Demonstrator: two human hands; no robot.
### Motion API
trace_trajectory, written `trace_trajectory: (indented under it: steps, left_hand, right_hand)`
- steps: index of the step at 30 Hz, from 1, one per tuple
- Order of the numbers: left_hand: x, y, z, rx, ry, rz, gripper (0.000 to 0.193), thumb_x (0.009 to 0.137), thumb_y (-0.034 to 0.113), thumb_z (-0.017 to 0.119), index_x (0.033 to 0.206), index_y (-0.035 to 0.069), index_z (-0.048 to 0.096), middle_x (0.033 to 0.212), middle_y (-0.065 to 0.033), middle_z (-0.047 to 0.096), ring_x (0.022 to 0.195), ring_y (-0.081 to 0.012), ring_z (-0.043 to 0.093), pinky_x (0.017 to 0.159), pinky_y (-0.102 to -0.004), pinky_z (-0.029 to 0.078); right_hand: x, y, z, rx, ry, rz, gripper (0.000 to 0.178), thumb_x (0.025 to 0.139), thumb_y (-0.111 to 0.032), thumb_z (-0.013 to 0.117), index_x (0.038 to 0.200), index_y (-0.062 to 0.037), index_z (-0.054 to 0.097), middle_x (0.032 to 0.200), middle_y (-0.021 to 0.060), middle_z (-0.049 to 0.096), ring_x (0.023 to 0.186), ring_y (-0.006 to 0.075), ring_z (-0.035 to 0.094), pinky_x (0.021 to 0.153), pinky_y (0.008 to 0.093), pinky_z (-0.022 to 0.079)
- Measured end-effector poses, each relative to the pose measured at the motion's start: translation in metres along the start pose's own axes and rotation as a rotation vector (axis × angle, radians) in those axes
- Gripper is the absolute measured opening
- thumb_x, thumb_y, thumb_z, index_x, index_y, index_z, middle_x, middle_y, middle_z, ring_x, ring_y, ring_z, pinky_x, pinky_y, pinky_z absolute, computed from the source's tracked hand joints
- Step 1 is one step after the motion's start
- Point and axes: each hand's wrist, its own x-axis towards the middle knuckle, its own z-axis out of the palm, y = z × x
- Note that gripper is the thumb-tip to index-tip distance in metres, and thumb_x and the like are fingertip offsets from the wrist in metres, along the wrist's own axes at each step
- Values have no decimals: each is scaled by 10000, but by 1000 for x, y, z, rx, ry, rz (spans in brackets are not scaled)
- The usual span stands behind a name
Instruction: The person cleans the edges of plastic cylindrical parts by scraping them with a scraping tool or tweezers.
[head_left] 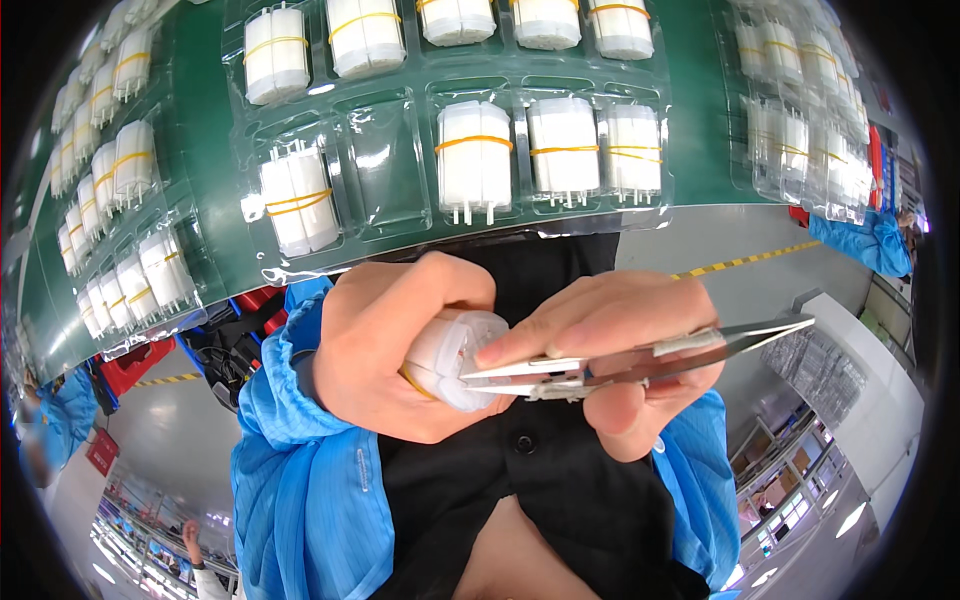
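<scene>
My left hand [385, 350] is closed around a bundle of white plastic parts [440, 365]. The bundle's translucent end faces right, and a bit of yellow rubber band shows below. In my right hand [640, 350] is a pair of metal tweezers [740, 340], pinched between thumb and fingers. Their tips point left and reach the end face of the bundle. From this view I cannot tell whether the tips grip anything there.
A clear plastic tray [385, 215] on the green table [205, 120] holds several banded white bundles [475, 165]. More filled trays stand at left [150, 320] and right [810, 195]. People in blue work beyond both sides.
</scene>
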Motion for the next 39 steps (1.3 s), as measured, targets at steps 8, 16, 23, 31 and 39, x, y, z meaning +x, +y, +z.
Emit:
trace_trajectory:
  steps: [8, 16, 23, 31, 39]
  left_hand:
    - [-3, -6, 2, 30, -38, 15, 371, 543, 186, 816, 783, 19, 588, 625, -77, 580, 487, -226, 570, 438, -270, 414]
    - [1, -3, -2, -4, -139, -116, 325, 544, 80, 778, 795, 9, 585, 642, -97, 590, 531, -268, 592, 454, -305, 455]
    - [5, 0, -2, -169, -175, -34, 289, 594, 105, 786, 785, 16, 588, 639, -83, 595, 507, -246, 583, 442, -284, 441]
    - [2, -3, 0, -143, -175, -36, 278, 596, 100, 783, 766, 28, 575, 638, -85, 588, 508, -261, 574, 436, -301, 428]
    - [2, 3, 0, -74, -53, -73, 362, 593, 134, 804, 861, -4, 603, 711, -108, 625, 586, -256, 625, 510, -269, 478]
  right_hand:
    - [-4, 5, -4, -36, -57, -87, 289, 886, -204, 587, 1012, 48, 523, 823, 237, 651, 699, 282, 668, 586, 346, 560]
    - [2, 7, -10, -272, -152, -152, 444, 829, -337, 649, 1012, 50, 535, 862, 248, 650, 705, 300, 659, 607, 352, 551]
    - [2, 10, -9, -50, -107, -171, 394, 871, -283, 614, 1004, 68, 495, 853, 286, 635, 691, 314, 662, 607, 373, 552]
    - [4, 6, -12, -169, -155, -167, 334, 868, -235, 618, 1009, 50, 516, 856, 270, 642, 665, 294, 654, 567, 353, 549]
    - [2, 13, -18, 15, -129, -69, 433, 846, -273, 651, 1008, 101, 506, 849, 301, 627, 722, 339, 667, 575, 367, 556]
